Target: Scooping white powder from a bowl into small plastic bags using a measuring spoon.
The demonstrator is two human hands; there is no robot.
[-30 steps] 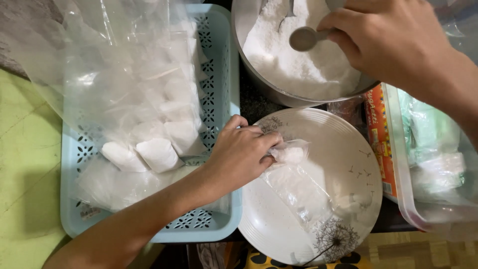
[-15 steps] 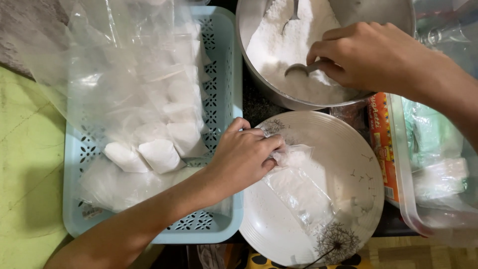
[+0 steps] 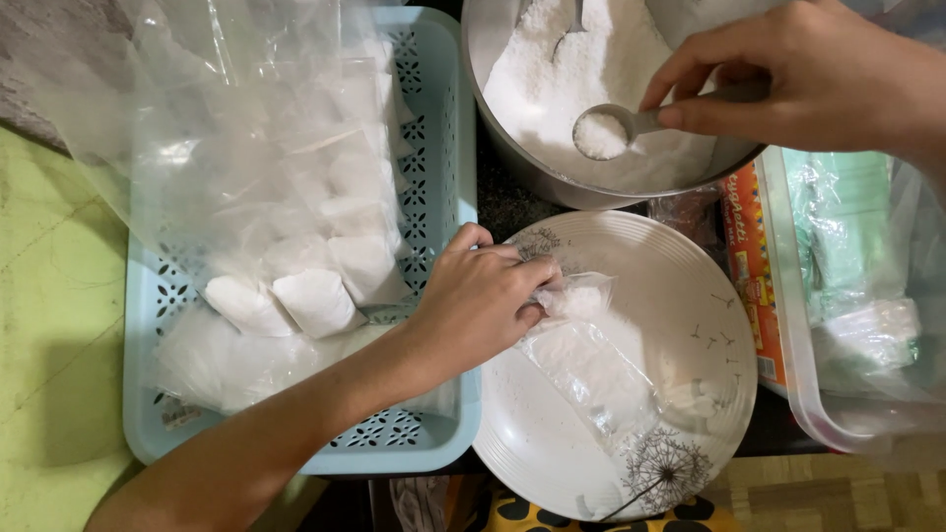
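Observation:
My left hand [image 3: 478,300] pinches the mouth of a small clear plastic bag [image 3: 591,360] that lies on a white plate [image 3: 690,296] with a dandelion print. Above it, my right hand [image 3: 798,74] grips a metal spoon [image 3: 616,126] heaped with white powder, held over a large metal bowl [image 3: 512,163] full of the same white powder [image 3: 591,59]. A second spoon handle [image 3: 572,25] sticks out of the powder at the top.
A light blue perforated basket [image 3: 439,148] on the left holds several filled small bags of white powder [image 3: 315,296] under a big clear bag. A clear plastic bin [image 3: 847,325] with green and orange packets stands at the right. A green mat [image 3: 49,345] lies at far left.
My right hand dipped the spoon into the powder and has lifted it out full, now lower and nearer the plate. My left hand stays on the bag's mouth.

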